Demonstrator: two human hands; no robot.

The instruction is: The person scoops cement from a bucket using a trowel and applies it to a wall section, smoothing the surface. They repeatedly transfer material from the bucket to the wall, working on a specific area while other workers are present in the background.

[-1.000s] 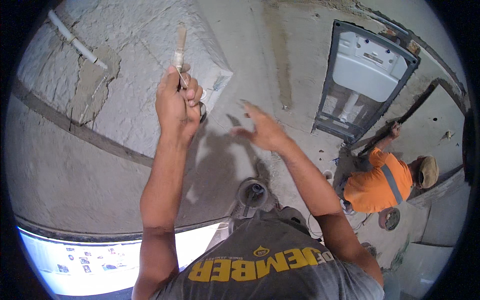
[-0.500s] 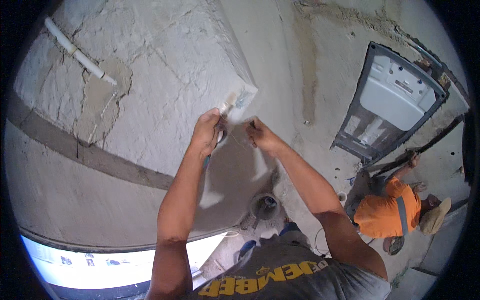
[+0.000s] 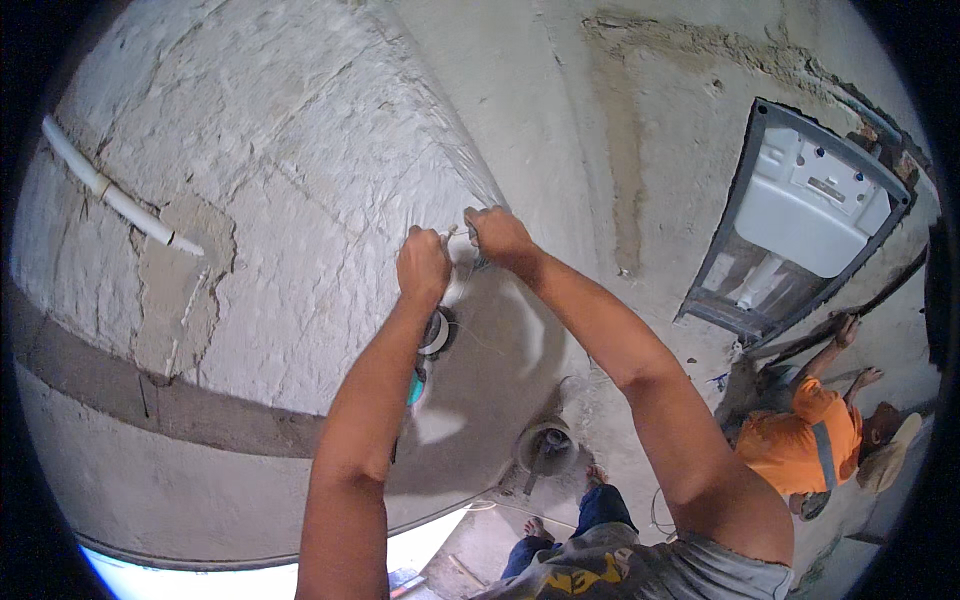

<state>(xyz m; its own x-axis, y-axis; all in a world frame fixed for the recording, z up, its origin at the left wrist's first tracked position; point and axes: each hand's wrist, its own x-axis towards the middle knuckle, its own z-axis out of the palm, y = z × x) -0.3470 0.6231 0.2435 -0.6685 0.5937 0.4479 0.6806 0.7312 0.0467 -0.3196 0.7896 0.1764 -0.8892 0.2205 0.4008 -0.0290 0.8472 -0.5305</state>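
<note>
Near the corner of the rough wall (image 3: 300, 170), the two hands meet, only a narrow gap between them. A small pale piece (image 3: 458, 240) shows in this gap, in front of the wall's edge. The left hand (image 3: 424, 268) has its fingers folded tightly and appears to hold one end of this piece. The right hand (image 3: 502, 240) is curled narrow at the other side, but its fingertips are hidden, so I cannot tell whether it pinches something. A fine thread (image 3: 464, 288) hangs loosely below the hands, near a dark and white ring (image 3: 436, 332). Whether it is tied to the ring, I cannot tell.

For such handling, I would judge that the left hand should be the quiet one, firm but not squeezing, while the right makes only small, slow movements. The pull on the thread should be light and even, since a sudden jerk could slip the piece out of the fingers. The loose part is better kept away from the ring and from the teal thing (image 3: 416, 387) beside the left forearm, where it could catch. The knuckles are close to the rough surface, so care against scraping is wise.
</note>
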